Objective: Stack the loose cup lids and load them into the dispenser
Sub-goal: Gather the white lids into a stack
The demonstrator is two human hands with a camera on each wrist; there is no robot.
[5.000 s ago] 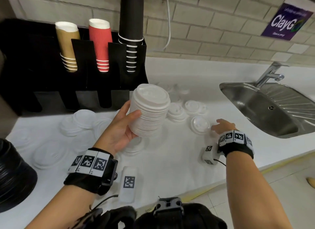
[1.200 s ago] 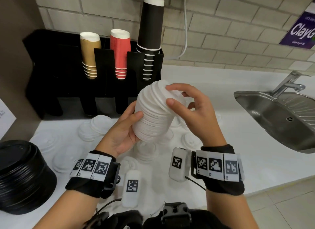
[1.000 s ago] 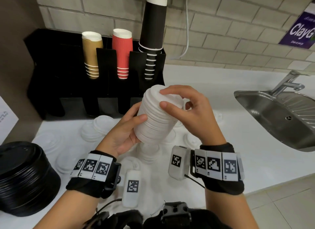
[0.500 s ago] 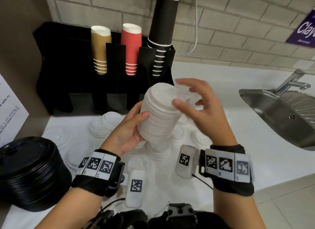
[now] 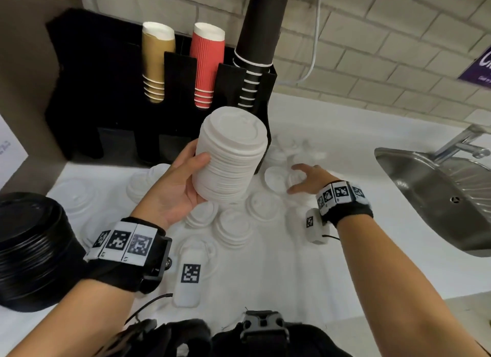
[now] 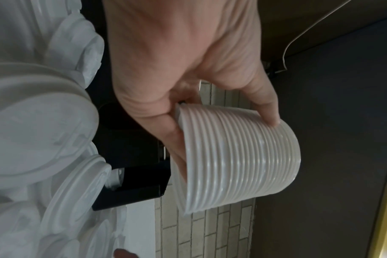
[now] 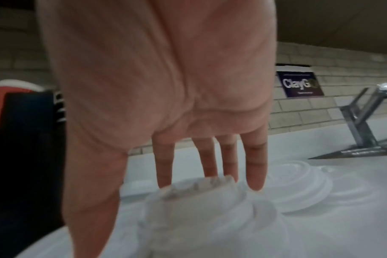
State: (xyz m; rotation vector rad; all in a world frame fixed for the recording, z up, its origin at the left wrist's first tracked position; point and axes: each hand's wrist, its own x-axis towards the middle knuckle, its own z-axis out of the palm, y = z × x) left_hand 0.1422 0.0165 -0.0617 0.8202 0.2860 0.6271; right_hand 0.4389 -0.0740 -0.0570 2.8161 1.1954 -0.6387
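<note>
My left hand (image 5: 183,184) grips a tall stack of white cup lids (image 5: 231,154), held tilted above the counter in front of the black dispenser (image 5: 106,91). In the left wrist view the thumb and fingers wrap the ribbed stack (image 6: 239,160). My right hand (image 5: 310,177) is down at the counter to the right of the stack. Its fingers (image 7: 210,165) are spread and straight over a small pile of loose lids (image 7: 201,200), touching or just above them. More loose white lids (image 5: 233,229) lie scattered on the white counter under both hands.
The dispenser holds tan cups (image 5: 156,61), red cups (image 5: 207,61) and black cups (image 5: 260,32). A pile of black lids (image 5: 29,250) sits at the left edge. A steel sink (image 5: 438,192) with a faucet (image 5: 462,141) is on the right.
My right hand let go of the top of the stack and dropped to the loose lids on the counter at the right. My left hand kept holding the stack.
</note>
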